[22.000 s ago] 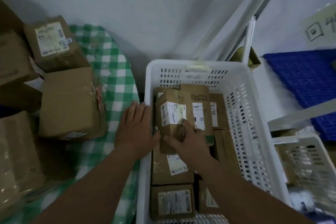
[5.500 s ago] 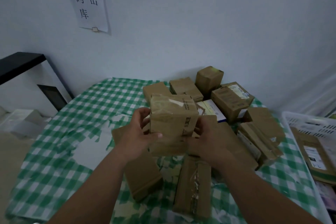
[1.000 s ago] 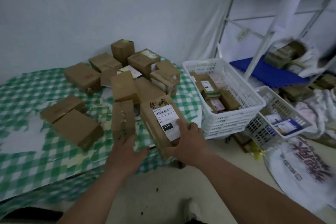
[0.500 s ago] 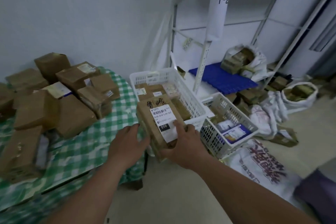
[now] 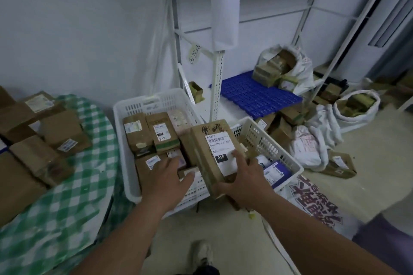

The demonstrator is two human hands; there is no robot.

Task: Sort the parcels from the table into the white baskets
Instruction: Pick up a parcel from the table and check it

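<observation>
Shelving rack (image 5: 218,87) stood far centre-right, white uprights, a "1-2" sign (image 5: 224,4) hung on the front post, blue slatted pallet (image 5: 254,95) at its base. Table (image 5: 73,187) with the green checked cloth was on the left, brown parcels (image 5: 40,138) piled at its far-left end, several with white labels.

Large white basket (image 5: 143,105) sat just right of the table edge, packed with brown parcels lying flat, labels up. Smaller white basket (image 5: 263,138) was right of it, touching or nearly so, at an angle; a blue-and-white packet (image 5: 274,169) showed inside. White sacks (image 5: 355,109) stuffed with parcels lay on the floor far right, another sack on the pallet. A printed white bag (image 5: 312,201) lay on the floor near right.

The parcel you carried (image 5: 214,152) was a brown carton, label up reading "010", handwriting on its far end. It was held in the air, tilted, over the seam between the two baskets, near end lowest.

Your right hand (image 5: 243,178) gripped its near right corner: fingers spread across the top and onto the label, thumb wrapped along the near edge. Your left hand (image 5: 165,181) was open, fingers relaxed and spread, holding nothing, hovering over the near end of the large basket just left of the carton. I couldn't tell whether its fingertips touched the carton's side.

Your shoe (image 5: 202,254) showed on the floor at the bottom.
</observation>
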